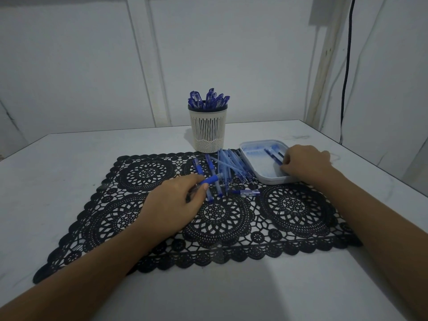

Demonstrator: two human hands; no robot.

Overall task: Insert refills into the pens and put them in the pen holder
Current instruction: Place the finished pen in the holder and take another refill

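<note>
Hold the pen barrel (212, 180) steady in your pinching left hand (171, 205) in front of the pen holder (207, 128) while your right hand (305, 162), curled into the tray (271, 180) beside it, grip unclear, picks singly.

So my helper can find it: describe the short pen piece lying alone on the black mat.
Find the black lace mat, then the pile of blue refills beside the white tray. Just nearer than that pile lies the short pen piece, crosswise and alone, stubbier than the long, bunched refills.
</note>
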